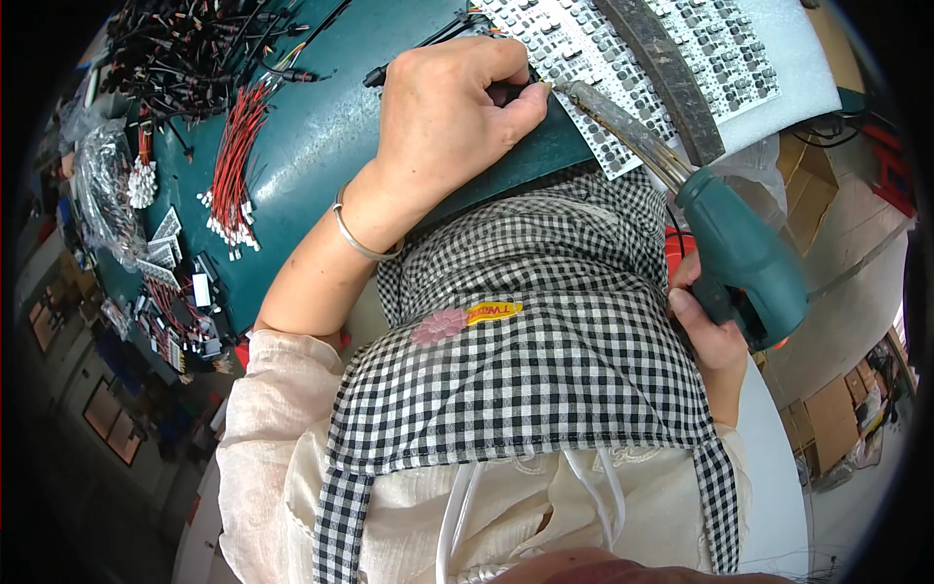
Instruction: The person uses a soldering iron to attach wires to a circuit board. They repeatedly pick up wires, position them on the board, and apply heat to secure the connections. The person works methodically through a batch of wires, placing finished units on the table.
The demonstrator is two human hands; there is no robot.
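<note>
My left hand (443, 122) is closed in a pinch at the near edge of the bench, its fingers around a black cable (504, 93) that they mostly cover. At its fingertips lies the metal tip of a green pistol-shaped soldering gun (744, 248). My right hand (708, 326) grips that gun by its handle, low on the right, with the barrel slanting up and left. Just beyond the tip is a panel of white circuit boards (623, 68) dotted with dark and silver parts. Whether the tip touches the cable, I cannot tell.
A dark metal bar (671, 83) lies across the panel, which rests on white foam (803, 73). On the green bench (331, 127) are red wires with white connectors (233, 165), a heap of black cables (185, 58) and a clear plastic bag (107, 185). Cardboard boxes (827, 419) stand at right.
</note>
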